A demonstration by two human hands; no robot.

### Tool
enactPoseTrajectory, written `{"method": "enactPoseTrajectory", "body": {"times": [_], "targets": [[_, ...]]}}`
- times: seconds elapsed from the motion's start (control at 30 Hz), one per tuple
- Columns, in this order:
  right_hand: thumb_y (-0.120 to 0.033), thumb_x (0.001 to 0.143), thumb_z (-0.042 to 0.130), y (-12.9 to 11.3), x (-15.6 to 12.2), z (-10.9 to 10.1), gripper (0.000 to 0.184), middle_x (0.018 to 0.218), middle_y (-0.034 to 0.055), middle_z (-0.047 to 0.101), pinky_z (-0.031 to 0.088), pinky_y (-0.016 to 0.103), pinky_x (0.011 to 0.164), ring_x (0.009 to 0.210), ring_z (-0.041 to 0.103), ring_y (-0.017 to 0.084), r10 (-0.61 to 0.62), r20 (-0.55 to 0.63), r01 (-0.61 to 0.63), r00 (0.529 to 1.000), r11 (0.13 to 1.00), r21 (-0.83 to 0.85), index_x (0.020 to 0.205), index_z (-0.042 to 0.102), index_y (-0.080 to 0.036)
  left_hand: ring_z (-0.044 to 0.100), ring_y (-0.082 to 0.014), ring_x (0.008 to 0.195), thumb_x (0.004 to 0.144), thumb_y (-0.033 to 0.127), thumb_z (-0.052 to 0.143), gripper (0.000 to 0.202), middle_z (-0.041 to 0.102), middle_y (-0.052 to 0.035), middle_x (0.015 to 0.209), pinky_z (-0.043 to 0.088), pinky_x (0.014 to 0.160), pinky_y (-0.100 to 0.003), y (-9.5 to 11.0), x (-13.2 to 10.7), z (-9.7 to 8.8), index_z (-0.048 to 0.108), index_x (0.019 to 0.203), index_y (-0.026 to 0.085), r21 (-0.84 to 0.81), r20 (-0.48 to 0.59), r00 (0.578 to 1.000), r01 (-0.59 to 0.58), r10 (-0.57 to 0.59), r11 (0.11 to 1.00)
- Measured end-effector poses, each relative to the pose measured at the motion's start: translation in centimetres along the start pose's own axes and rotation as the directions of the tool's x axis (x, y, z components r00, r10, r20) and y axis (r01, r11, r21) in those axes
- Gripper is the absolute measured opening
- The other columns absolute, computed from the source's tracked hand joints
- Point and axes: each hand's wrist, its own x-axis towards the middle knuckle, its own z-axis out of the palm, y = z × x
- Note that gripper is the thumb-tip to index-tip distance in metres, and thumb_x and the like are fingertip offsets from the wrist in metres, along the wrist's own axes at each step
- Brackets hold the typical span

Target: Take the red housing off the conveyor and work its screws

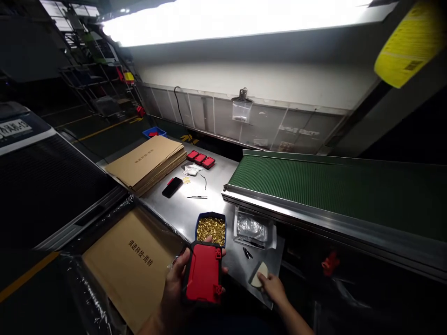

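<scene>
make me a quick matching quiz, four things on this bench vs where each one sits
Things:
1. red case
2. blue tray of gold parts
3. black phone
4. cream pad

Places:
A. under the right hand fingers, near the bench edge
B. held in the left hand
C. lying beside the stacked cardboard sheets
D. on the steel bench, just beyond the red case

Pairs: 1-B, 2-D, 3-C, 4-A

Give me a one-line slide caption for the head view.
Left hand holds a red-and-black case before a tray of brass parts; right hand touches a pale pad beside the conveyor.
</scene>
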Motion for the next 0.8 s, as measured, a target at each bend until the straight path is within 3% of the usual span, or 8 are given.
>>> {"method": "enactPoseTrajectory", "body": {"times": [0.1,0.2,0.23,0.33,0.43,0.53,0.7,0.8], "targets": [[-0.045,0.094,0.050,-3.6,-5.3,-1.0,0.026,0.077,0.0050,0.069,0.052,0.034,0.055,0.066,0.068,0.023,-0.226,0.039,0.210,0.973,0.945,0.252,0.097,0.052,-0.019,0.067,-0.0435,0.110,0.093,0.051,0.060,0.067,0.063,-0.0200,0.134,0.064,0.075,-0.051,0.4,0.2,-0.3,0.039,0.149,0.021,0.035,0.014,1.000,0.006,-0.006,0.999],[-0.062,0.075,0.073,-7.5,-10.9,-3.3,0.060,0.097,0.0072,0.071,0.059,0.037,0.072,0.080,0.070,0.025,-0.464,-0.011,0.427,0.886,0.806,0.409,0.116,0.054,-0.023,0.067,-0.0453,0.107,0.090,0.057,0.061,0.064,0.065,-0.0190,0.130,0.063,0.073,-0.053,0.1,0.3,-0.7,0.051,0.141,0.021,0.073,0.017,0.999,0.047,-0.048,0.996],[-0.054,0.075,0.077,-8.7,-12.5,-4.2,0.055,0.106,0.0083,0.071,0.059,0.035,0.076,0.091,0.069,0.025,-0.590,-0.060,0.553,0.805,0.710,0.436,0.118,0.059,-0.025,0.068,-0.0442,0.105,0.089,0.060,0.061,0.064,0.066,-0.0189,0.127,0.063,0.074,-0.051,-0.2,0.3,-0.9,0.054,0.139,0.019,0.089,0.005,0.998,0.064,-0.064,0.994],[-0.034,0.080,0.080,-11.5,-15.5,-6.6,0.024,0.092,0.0037,0.072,0.058,0.028,0.071,0.082,0.070,0.019,-0.885,-0.012,0.805,0.465,0.417,0.423,0.102,0.074,-0.031,0.072,-0.0325,0.097,0.091,0.057,0.061,0.056,0.073,-0.0157,0.113,0.060,0.081,-0.038,-1.7,0.2,-1.1,0.062,0.131,0.017,0.029,-0.038,0.995,0.089,-0.088,0.996],[-0.031,0.081,0.079,-12.7,-16.1,-7.9,0.023,0.086,0.0041,0.073,0.057,0.026,0.066,0.075,0.071,0.017,-0.950,0.147,0.857,0.275,0.311,0.411,0.104,0.074,-0.029,0.072,-0.0235,0.090,0.095,0.051,0.059,0.045,0.075,-0.0117,0.099,0.057,0.080,-0.030,-3.6,-0.2,-0.5,0.068,0.121,0.017,-0.119,0.005,0.989,0.145,-0.145,0.982],[-0.037,0.087,0.073,-12.6,-15.7,-8.4,0.019,0.081,0.0060,0.074,0.055,0.027,0.063,0.073,0.070,0.018,-0.947,0.241,0.875,0.211,0.293,0.386,0.101,0.073,-0.024,0.072,-0.0251,0.088,0.098,0.053,0.051,0.050,0.075,-0.0130,0.093,0.055,0.084,-0.032,-4.9,-0.5,1.0,0.071,0.113,0.010,-0.192,0.017,0.969,0.243,-0.245,0.951],[-0.043,0.093,0.065,-11.7,-15.2,-8.8,0.023,0.073,0.0057,0.070,0.052,0.026,0.057,0.065,0.065,0.016,-0.964,0.217,0.910,0.151,0.221,0.350,0.098,0.071,-0.021,0.072,-0.0313,0.088,0.102,0.056,0.032,0.067,0.075,-0.0192,0.089,0.054,0.084,-0.039,-6.0,-0.3,2.9,0.071,0.108,0.003,-0.231,-0.059,0.941,0.313,-0.335,0.921],[-0.042,0.096,0.060,-11.4,-15.2,-9.1,0.023,0.073,0.0053,0.068,0.051,0.026,0.057,0.066,0.065,0.016,-0.953,0.241,0.911,0.182,0.255,0.323,0.098,0.069,-0.020,0.073,-0.0285,0.087,0.102,0.053,0.037,0.058,0.076,-0.0158,0.089,0.054,0.083,-0.035,-6.0,-0.1,3.0,0.070,0.111,0.006,-0.250,-0.151,0.932,0.287,-0.330,0.925]]}}
